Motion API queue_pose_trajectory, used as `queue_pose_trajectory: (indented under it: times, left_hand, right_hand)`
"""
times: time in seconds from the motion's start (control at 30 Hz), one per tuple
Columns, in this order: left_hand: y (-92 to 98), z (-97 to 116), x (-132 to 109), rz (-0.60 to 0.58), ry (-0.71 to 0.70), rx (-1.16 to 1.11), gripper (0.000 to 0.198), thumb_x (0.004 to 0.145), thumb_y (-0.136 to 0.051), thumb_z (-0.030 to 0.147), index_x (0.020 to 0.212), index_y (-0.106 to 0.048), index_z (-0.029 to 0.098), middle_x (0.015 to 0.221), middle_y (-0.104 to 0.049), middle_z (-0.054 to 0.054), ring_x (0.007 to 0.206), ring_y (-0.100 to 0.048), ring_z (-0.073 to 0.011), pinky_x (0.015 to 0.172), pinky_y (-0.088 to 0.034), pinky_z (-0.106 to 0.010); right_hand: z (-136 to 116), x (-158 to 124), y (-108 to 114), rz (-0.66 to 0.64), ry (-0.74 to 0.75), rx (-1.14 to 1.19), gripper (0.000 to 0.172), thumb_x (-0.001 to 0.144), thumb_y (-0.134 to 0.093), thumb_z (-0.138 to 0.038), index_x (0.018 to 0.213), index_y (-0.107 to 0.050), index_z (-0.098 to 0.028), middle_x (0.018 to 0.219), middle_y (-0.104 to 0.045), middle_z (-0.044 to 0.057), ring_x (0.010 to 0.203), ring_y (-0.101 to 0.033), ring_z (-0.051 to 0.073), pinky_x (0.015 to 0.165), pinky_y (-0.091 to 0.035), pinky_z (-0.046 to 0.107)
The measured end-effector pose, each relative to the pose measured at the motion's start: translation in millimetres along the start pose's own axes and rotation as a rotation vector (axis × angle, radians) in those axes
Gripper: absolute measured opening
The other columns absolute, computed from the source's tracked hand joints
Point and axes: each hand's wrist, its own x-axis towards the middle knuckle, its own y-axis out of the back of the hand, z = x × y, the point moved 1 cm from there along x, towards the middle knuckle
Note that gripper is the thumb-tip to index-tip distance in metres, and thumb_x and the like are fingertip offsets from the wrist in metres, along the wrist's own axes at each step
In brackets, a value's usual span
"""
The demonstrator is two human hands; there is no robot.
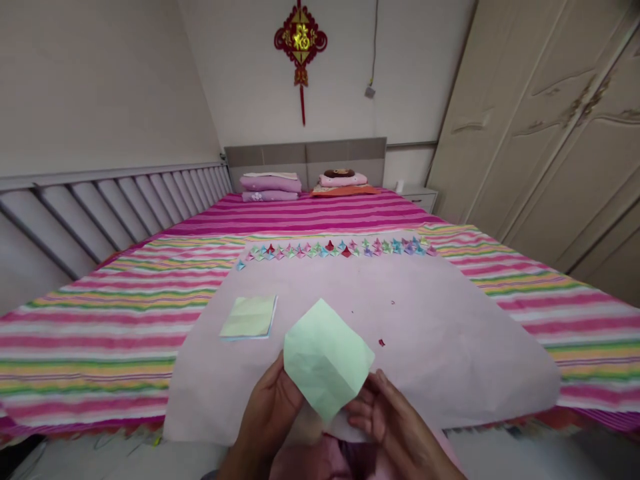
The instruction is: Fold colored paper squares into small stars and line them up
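Note:
A square sheet of light green paper (327,357) is held up between my two hands, one corner pointing away from me. My left hand (274,400) grips its left corner, with the fingers partly behind the sheet. At the right corner, my right hand (383,413) has its fingers curled round behind the edge. Faint crease lines run across the paper. To the left, a stack of square paper sheets (249,317) lies on the pale pink cloth (450,347), a yellow-green one on top.
Rows of small folded paper pieces (330,248) in several colours line the cloth's far edge. Tiny dark red scraps (382,343) lie right of the sheet. Beneath is a bed with a striped cover (125,313); folded bedding (270,187) sits by the headboard (270,157). A wardrobe (540,120) stands right.

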Motion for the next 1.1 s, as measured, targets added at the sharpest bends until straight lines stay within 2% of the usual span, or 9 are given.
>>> queue_pose_trajectory:
  times: [0.17, 0.37, 0.43, 0.53, 0.67, 0.73, 0.83, 0.97, 1.1]
  left_hand:
    - [-7.0, -11.6, 0.7, 0.052, 0.011, 0.009, 0.038, 0.095, -0.034, 0.018, 0.127, -0.052, 0.013, 0.114, -0.067, -0.009, 0.12, -0.052, -0.0203, 0.109, -0.031, -0.036]
    - [-19.5, -20.8, 1.0, 0.113, 0.034, 0.231, 0.033, 0.089, -0.047, 0.032, 0.106, -0.068, 0.012, 0.102, -0.072, -0.009, 0.113, -0.057, -0.0268, 0.101, -0.041, -0.037]
    - [-22.9, -21.0, -0.2, 0.137, -0.02, 0.311, 0.029, 0.086, -0.052, 0.033, 0.098, -0.071, 0.015, 0.103, -0.072, -0.008, 0.113, -0.057, -0.0265, 0.099, -0.042, -0.034]
    - [-14.5, -16.1, -2.2, 0.296, -0.172, 0.513, 0.02, 0.082, -0.06, 0.026, 0.097, -0.07, 0.019, 0.107, -0.07, -0.005, 0.112, -0.056, -0.0248, 0.095, -0.042, -0.031]
    - [17.9, -3.3, -5.7, 0.544, -0.386, 0.634, 0.021, 0.075, -0.067, 0.02, 0.096, -0.068, 0.02, 0.103, -0.069, -0.005, 0.103, -0.059, -0.0226, 0.088, -0.042, -0.029]
    - [29.2, -1.9, -7.7, 0.53, -0.363, 0.663, 0.021, 0.074, -0.069, 0.021, 0.095, -0.069, 0.019, 0.101, -0.069, -0.006, 0.097, -0.061, -0.0211, 0.079, -0.045, -0.025]
    - [27.0, -13.6, -10.8, 0.416, -0.151, 0.753, 0.025, 0.069, -0.074, 0.023, 0.092, -0.071, 0.017, 0.1, -0.07, -0.009, 0.089, -0.064, -0.0223, 0.065, -0.048, -0.024]
    - [2.4, -38.5, -12.1, 0.213, 0.009, 0.65, 0.031, 0.067, -0.076, 0.023, 0.097, -0.071, 0.017, 0.104, -0.07, -0.012, 0.093, -0.065, -0.0252, 0.075, -0.05, -0.03]
    - [-10.2, -46.9, -10.8, 0.18, 0.056, 0.549, 0.026, 0.074, -0.07, 0.03, 0.093, -0.072, 0.014, 0.091, -0.073, -0.013, 0.092, -0.066, -0.0272, 0.083, -0.049, -0.037]
  right_hand:
    - [-4.1, -4.4, -16.6, -0.109, -0.042, 0.157, 0.034, 0.082, -0.062, -0.031, 0.111, -0.061, -0.012, 0.099, -0.07, 0.013, 0.087, -0.065, 0.023, 0.076, -0.049, 0.034]
    - [4.7, -9.5, -16.3, -0.2, -0.299, 0.19, 0.041, 0.082, -0.059, -0.036, 0.114, -0.06, -0.009, 0.098, -0.07, 0.015, 0.094, -0.064, 0.028, 0.077, -0.051, 0.037]
    - [7.1, -12.0, -14.8, -0.203, -0.33, 0.179, 0.04, 0.082, -0.059, -0.036, 0.112, -0.062, -0.009, 0.099, -0.07, 0.015, 0.095, -0.064, 0.028, 0.078, -0.051, 0.038]
    - [2.4, -9.9, -9.8, -0.11, -0.204, 0.087, 0.036, 0.079, -0.064, -0.033, 0.106, -0.065, -0.01, 0.097, -0.071, 0.014, 0.096, -0.064, 0.029, 0.08, -0.051, 0.039]
    - [-16.7, -1.3, 2.3, 0.111, 0.177, -0.22, 0.036, 0.07, -0.074, -0.032, 0.101, -0.069, -0.015, 0.103, -0.071, 0.011, 0.098, -0.063, 0.028, 0.085, -0.048, 0.038]
    - [-23.1, 0.9, 6.8, 0.196, 0.312, -0.394, 0.039, 0.066, -0.077, -0.034, 0.1, -0.07, -0.016, 0.104, -0.071, 0.01, 0.1, -0.061, 0.028, 0.09, -0.046, 0.039]
    - [-20.7, 0.2, 5.7, 0.231, 0.428, -0.533, 0.047, 0.066, -0.077, -0.031, 0.11, -0.067, -0.018, 0.112, -0.068, 0.009, 0.109, -0.056, 0.027, 0.099, -0.039, 0.037]
    - [-2.6, -3.8, -4.8, 0.093, 0.438, -0.639, 0.035, 0.07, -0.073, -0.028, 0.104, -0.071, -0.021, 0.129, -0.056, 0.008, 0.116, -0.051, 0.026, 0.1, -0.038, 0.033]
    - [7.1, -4.5, -5.5, 0.05, 0.442, -0.707, 0.018, 0.069, -0.073, -0.026, 0.087, -0.075, -0.022, 0.131, -0.053, 0.009, 0.12, -0.048, 0.029, 0.103, -0.035, 0.037]
